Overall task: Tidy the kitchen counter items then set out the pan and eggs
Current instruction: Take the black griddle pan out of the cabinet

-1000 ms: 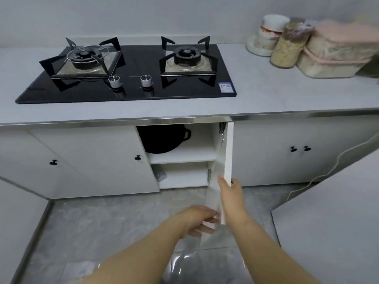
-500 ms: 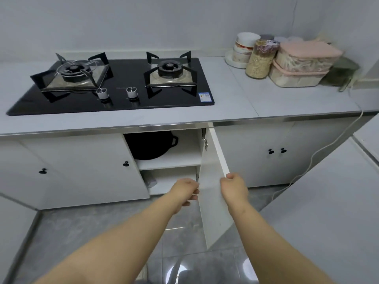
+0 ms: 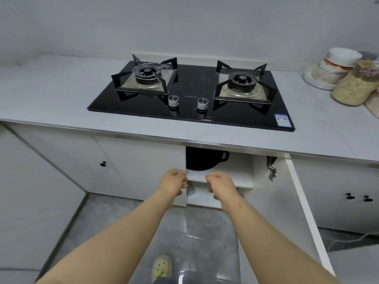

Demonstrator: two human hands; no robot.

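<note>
While both hands hover at the mouth of the open cupboard, neither holds anything.

Head view, the only one:
- The left hand [image 3: 174, 182] is at the front left corner of the shelf [image 3: 235, 177]. Its fingers are loosely curled and empty. Whether it touches the shelf edge cannot be told.
- The right hand [image 3: 221, 185] is just beside it, in front of the shelf lip, also loosely curled and empty.
- The pan [image 3: 203, 160] is black with a loop handle. It sits on the shelf just beyond and above both hands, tucked close under the counter [image 3: 61, 95].
- The cupboard door [image 3: 276, 212] stands open to the right of the right forearm.
- The stove [image 3: 190, 95] is well beyond the hands, up on the counter.
- A jar [image 3: 356, 85] and stacked bowls [image 3: 332, 66] are far right of the right hand.
- No eggs are in view.

Risks, as judgement:
- Headroom over the pan looks tight, so lifting it early could knock the rim on the counter edge.
- Only one handle shows, and a one-handed pull there could tip the pan off the shelf lip.
- A shoe [image 3: 162, 267] sits below the forearms, so a dropped pan could land on it.
- The right elbow could bump the open door while the pan is drawn out.
</note>
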